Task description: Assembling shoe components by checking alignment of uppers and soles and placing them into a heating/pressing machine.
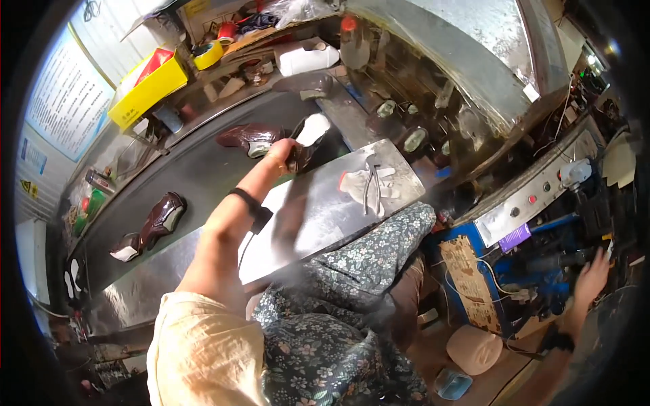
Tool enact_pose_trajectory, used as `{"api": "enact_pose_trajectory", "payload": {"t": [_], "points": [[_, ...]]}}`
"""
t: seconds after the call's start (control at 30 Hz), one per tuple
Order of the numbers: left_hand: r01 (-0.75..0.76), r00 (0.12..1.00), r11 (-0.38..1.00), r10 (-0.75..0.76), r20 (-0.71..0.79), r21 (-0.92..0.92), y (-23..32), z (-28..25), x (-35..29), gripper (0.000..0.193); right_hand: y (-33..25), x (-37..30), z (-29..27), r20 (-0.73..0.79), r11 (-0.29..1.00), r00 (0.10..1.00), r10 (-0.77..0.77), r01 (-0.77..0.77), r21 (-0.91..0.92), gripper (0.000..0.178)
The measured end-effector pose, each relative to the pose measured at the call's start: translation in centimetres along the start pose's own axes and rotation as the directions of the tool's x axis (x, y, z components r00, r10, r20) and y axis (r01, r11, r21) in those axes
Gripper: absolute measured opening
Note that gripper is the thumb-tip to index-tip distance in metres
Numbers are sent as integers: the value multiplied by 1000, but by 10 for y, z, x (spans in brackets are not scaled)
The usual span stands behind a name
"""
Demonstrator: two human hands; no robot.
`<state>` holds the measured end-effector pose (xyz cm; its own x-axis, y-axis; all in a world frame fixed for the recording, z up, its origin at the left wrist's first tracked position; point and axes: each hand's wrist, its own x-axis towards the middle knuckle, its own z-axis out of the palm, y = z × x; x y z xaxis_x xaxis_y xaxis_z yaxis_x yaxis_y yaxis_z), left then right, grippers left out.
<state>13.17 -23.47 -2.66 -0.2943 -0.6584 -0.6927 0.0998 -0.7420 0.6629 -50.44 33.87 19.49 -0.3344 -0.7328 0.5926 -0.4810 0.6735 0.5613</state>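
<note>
My left hand (286, 151) is closed around a dark glossy shoe (313, 130) with a white face turned upward. It holds the shoe over the dark belt (203, 152). A maroon shoe (248, 135) lies on the belt just left of that hand. Farther left on the belt rest two more maroon shoes, one larger (162, 220) and one at its lower left (126, 247). Out at the far right, my right hand (593, 276) has its fingers stretched out, beside the dark parts of a blue-framed machine (542, 271). I see nothing in it.
Pliers (372, 186) lie on a pale glove (355, 184) atop a metal plate (305, 210). Behind the belt stand a yellow box (147, 88) and a white roll (306, 57). A rack (420, 115) holds several shoes. A control panel (531, 196) has buttons.
</note>
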Motion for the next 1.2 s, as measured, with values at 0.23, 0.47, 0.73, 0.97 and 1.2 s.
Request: {"api": "enact_pose_trajectory", "payload": {"t": [0.23,0.47,0.73,0.97,1.2], "points": [[-427,780,827,133,611,366,22,7,-154,38,-346,-13,-215,52,122,965,-256,-21,992,52],[-299,676,951,151,721,80,-73,96,-169,46,-442,-49,-281,2,86,984,-180,13,996,58],[102,577,987,41,816,-122,-189,162,-184,35,-382,-75,-231,221,330,965,-144,-164,930,43],[198,550,980,-137,824,31,-191,190,-195,43,-355,-74,-246,-134,267,975,-179,179,947,32],[3,745,988,-105,659,154,-204,190,-186,37,-346,-68,-251,9,70,954,-301,12,997,39]]}}
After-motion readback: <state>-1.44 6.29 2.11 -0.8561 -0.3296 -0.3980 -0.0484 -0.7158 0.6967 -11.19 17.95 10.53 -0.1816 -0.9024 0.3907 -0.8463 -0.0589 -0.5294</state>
